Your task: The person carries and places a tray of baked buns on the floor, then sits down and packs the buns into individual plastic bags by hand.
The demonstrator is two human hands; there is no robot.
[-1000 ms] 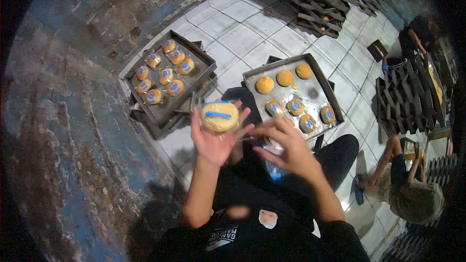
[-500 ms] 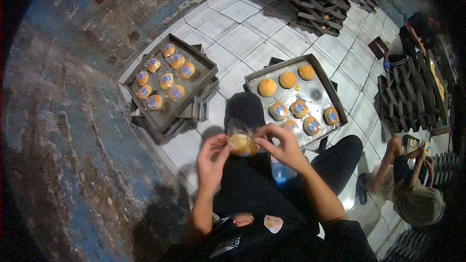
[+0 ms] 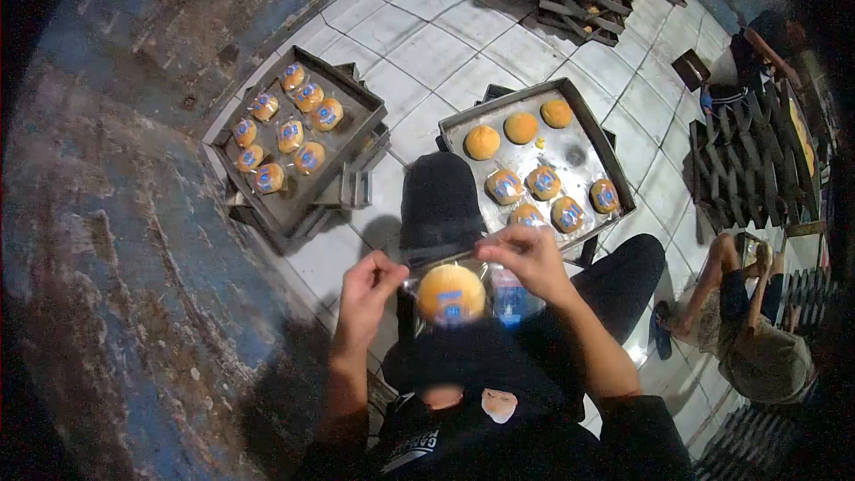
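A round golden bun [image 3: 450,292] hangs inside a clear plastic bag [image 3: 412,288] with blue print, over my lap. My left hand [image 3: 367,296] pinches the bag's upper left corner between thumb and fingertips. At the upper right corner, my right hand [image 3: 527,260] is closed on the same bag, its edge stretched between both hands. Beside the bun, on my lap, is a stack of clear bags with blue print [image 3: 512,298]. The tray in front [image 3: 454,129] holds bare buns [image 3: 520,128] and several wrapped buns [image 3: 567,214].
To the left, another metal tray [image 3: 347,138] with several wrapped buns [image 3: 290,135] rests on stacked trays. Dark stacked trays [image 3: 748,165] stand at right and at the back. A co-worker [image 3: 757,356] sits at the lower right; another person's arm [image 3: 773,58] shows farther back.
The bag, bunched up between my hands before, is now spread taut along its top edge, with the bun hanging lower in it. My hands have moved apart.
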